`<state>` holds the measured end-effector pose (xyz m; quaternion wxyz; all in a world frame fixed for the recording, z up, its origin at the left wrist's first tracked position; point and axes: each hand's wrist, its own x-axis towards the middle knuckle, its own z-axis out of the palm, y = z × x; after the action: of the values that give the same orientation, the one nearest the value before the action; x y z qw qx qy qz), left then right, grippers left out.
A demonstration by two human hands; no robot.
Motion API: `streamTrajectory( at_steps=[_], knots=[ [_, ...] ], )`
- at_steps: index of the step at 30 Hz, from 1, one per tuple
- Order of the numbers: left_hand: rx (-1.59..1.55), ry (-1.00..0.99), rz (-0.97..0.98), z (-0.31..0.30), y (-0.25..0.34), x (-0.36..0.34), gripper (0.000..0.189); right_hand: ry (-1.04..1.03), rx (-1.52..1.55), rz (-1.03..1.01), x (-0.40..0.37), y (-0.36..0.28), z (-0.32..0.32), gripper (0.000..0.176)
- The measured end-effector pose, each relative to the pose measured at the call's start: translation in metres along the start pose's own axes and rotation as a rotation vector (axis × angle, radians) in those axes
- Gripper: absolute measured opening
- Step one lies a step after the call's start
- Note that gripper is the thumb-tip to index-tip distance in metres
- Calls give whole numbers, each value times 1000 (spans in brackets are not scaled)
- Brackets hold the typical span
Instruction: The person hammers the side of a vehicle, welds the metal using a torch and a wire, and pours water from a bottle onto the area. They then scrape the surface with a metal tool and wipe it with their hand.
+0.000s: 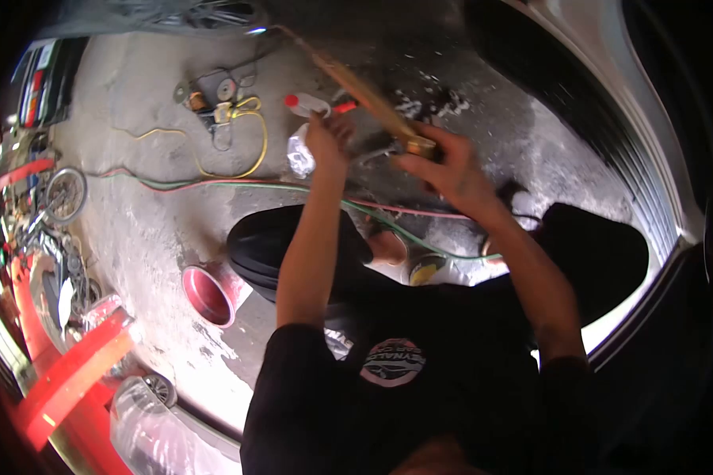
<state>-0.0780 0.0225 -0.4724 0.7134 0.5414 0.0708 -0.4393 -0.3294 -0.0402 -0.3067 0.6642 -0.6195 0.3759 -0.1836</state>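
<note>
My right hand is closed around the brass rear end of a long torch. The torch slants up and to the left, and a small bright blue-white glow shows by its tip. My left hand is held out with its fingers loosely bent and apart, nothing clearly in it. Just beyond those fingers is a white bottle with a red cap, with a red-handled item to its right. A crumpled clear plastic bag lies left of my left wrist.
Red and green hoses cross the floor before my knees. A power tool with a yellow cord lies at upper left. A red bucket stands by my left knee. Car bodywork borders the top; red metal beams are at lower left.
</note>
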Motion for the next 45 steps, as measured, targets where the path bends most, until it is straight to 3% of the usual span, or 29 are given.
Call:
streamTrajectory(
  at_steps=[1, 3, 4, 6, 8, 9, 11, 12, 14, 17, 18, 20, 23, 25, 26, 32, 34, 36, 37, 39, 40, 41, 43, 44, 45],
  knots=[
    [-89, -263, 12, 19, 21, -36, 49, 29, -37, -93, 0, 6, 14, 56],
    [-141, -437, -7, 46, 59, -88, 45, 34, -158, -134, 6, 23, 37, 53],
    [-132, -447, -27, 44, 68, -96, 45, 54, -154, -122, 4, 25, 45, 53],
    [326, -367, 152, 32, 86, -106, 41, -125, -149, -186, 0, 29, 58, 43],
    [365, -354, 154, 16, 107, -118, 38, -187, -25, -75, 16, 58, 44, 40],
    [407, -342, 151, 8, 113, -124, 34, -245, 102, 40, 27, 83, 31, 38],
    [363, -346, 157, -5, 118, -130, 34, -74, -387, 67, 59, 160, -28, 42],
    [312, -339, 174, -9, 119, -128, 34, -95, -699, 390, 74, 220, -49, 44],
    [331, -333, 156, -5, 122, -126, 34, -46, -1067, 291, 60, 314, -56, 47],
    [339, -320, 155, 6, 124, -131, 32, -59, -779, 528, 44, 312, -24, 52],
    [364, -296, 149, 9, 124, -132, 31, 122, -807, 294, 41, 413, -16, 53],
    [374, -320, 181, 16, 126, -131, 30, 200, -968, 278, 32, 340, -5, 49],
    [336, -339, 164, 14, 128, -131, 28, 244, -848, 410, 27, 306, -25, 51],
    [331, -288, 170, 11, 127, -132, 28, 137, -496, 578, 5, 247, -46, 49],
    [314, -296, 175, 8, 124, -136, 28, 147, -512, 570, -12, 231, -50, 49],
    [315, -319, 228, 16, 120, -147, 32, 362, -836, 281, -74, 184, -81, 39],
    [270, -333, 247, 16, 118, -149, 30, 448, -685, 216, -85, 128, -95, 40],
    [266, -364, 263, 16, 121, -155, 28, 515, -526, -87, -94, 83, -110, 35],
    [256, -365, 258, 16, 120, -155, 28, 488, -453, -105, -89, 74, -127, 32],
    [237, -378, 276, 17, 118, -155, 27, 506, -563, -90, -94, -11, -113, 54],
    [234, -379, 281, 16, 116, -150, 27, 488, -716, -237, -84, -14, -124, 70],
    [228, -371, 285, 16, 114, -147, 27, 479, -719, -241, -74, -25, -127, 70],
    [249, -358, 272, 15, 113, -139, 27, 428, -1145, -624, -54, -50, -129, 67],
    [255, -347, 287, 16, 111, -138, 31, 417, -1143, -626, -42, -55, -132, 67],
    [254, -340, 287, 17, 112, -139, 31, 403, -1330, -638, -31, -59, -136, 69]
  ],
)
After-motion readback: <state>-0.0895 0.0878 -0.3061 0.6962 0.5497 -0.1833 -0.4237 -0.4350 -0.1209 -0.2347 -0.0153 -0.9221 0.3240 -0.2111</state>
